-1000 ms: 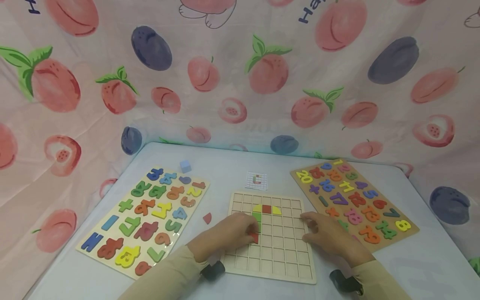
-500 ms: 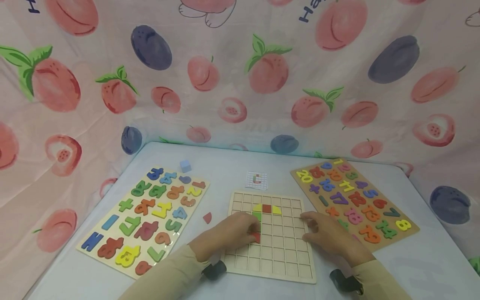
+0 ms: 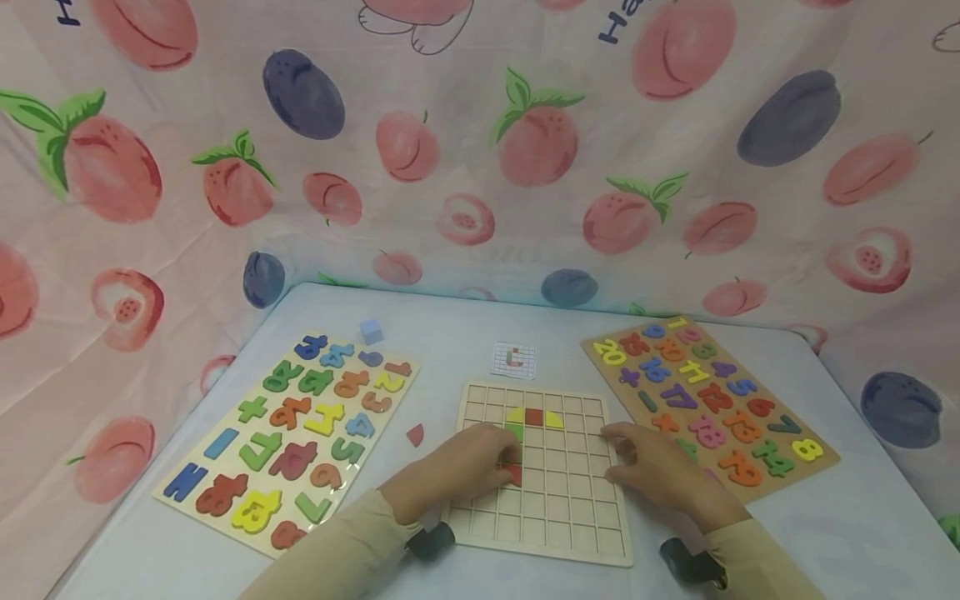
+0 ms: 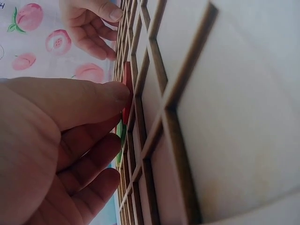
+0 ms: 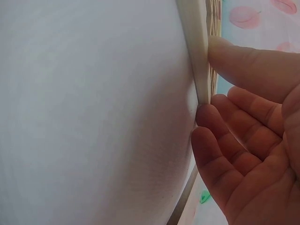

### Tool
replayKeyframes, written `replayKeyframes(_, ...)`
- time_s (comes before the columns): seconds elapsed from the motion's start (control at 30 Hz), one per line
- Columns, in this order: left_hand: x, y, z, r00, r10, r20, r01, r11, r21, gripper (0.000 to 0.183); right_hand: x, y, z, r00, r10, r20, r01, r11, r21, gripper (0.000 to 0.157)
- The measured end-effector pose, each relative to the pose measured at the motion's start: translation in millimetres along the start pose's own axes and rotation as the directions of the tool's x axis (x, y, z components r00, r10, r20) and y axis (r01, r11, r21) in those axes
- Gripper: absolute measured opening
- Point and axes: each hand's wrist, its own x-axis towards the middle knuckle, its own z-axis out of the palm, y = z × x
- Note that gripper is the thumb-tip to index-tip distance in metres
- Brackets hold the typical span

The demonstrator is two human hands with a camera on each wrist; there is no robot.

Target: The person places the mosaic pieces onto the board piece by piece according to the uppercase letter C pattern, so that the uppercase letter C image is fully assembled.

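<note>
A pale wooden grid board (image 3: 551, 550) lies in the middle of the table. My left hand (image 3: 461, 462) is over its left half, pinching a red piece (image 4: 127, 89) low at the grid, with the thumb on it and the index finger partly hidden. Above that hand, a green piece (image 3: 513, 432), a red square (image 3: 534, 417) and two yellow quarter-round pieces, one of them a yellow piece (image 3: 553, 419), sit in grid cells. My right hand (image 3: 660, 471) rests at the board's right edge, its thumb and loosely bent fingers touching the rim (image 5: 199, 61).
A small pattern card (image 3: 513, 361) lies behind the board. Left of it are a number puzzle board (image 3: 243, 396), a light blue cube (image 3: 371, 332) and a loose red quarter-round piece (image 3: 416, 435). Another number puzzle board (image 3: 813, 475) lies right, partly behind my right hand.
</note>
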Motion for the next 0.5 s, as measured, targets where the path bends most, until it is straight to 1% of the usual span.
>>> replayKeyframes(0.23, 0.8, -0.9, 1.3, 1.000, 0.003, -0.005, -0.003, 1.000, 0.013, 0.014, 0.4, -0.2, -0.7, 1.000, 0.001, 0.002, -0.001, 1.000, 0.000, 0.058)
replayKeyframes(0.5, 0.7, -0.4, 1.8, 1.000, -0.018, -0.010, 0.017, 1.000, -0.007, 0.015, 1.1, -0.1, -1.0, 1.000, 0.002, 0.005, -0.002, 1.000, -0.002, 0.059)
